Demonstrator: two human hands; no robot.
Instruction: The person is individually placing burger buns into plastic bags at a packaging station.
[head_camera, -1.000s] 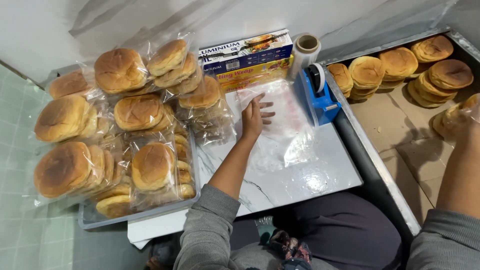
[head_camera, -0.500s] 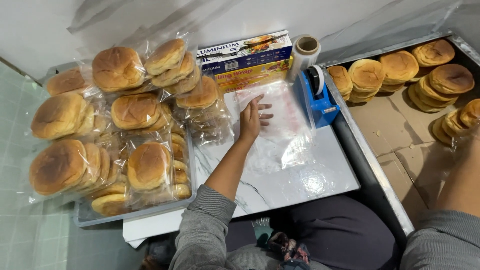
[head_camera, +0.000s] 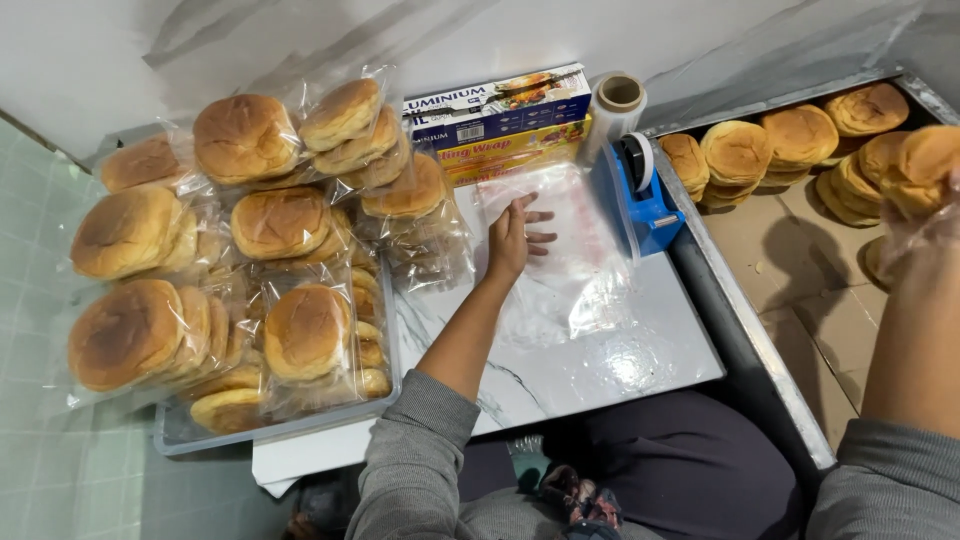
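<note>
While lying flat near the back of the white marble-patterned table (head_camera: 560, 375), a stack of clear plastic bags (head_camera: 575, 255) is pressed under the left hand (head_camera: 515, 235), palm down, fingers spread wide; right hand (head_camera: 935, 215) at the frame's right edge, mostly cut off, wrapped in thin plastic and touching a stack of buns (head_camera: 905, 165), grip cannot be told; blue tape dispenser (head_camera: 640, 195) just beside the bags on their right, at the table's edge; roll of clear film (head_camera: 615, 105) upright behind the dispenser; two long boxes of foil and wrap (head_camera: 500, 120) stacked against the wall behind the bags; metal tray (head_camera: 280, 430) to the left, piled with bagged buns (head_camera: 250, 250); bin with cardboard floor (head_camera: 790, 270) to the right, loose buns (head_camera: 765, 150) stacked along its far side; grey sleeves (head_camera: 420, 470) on both arms
</note>
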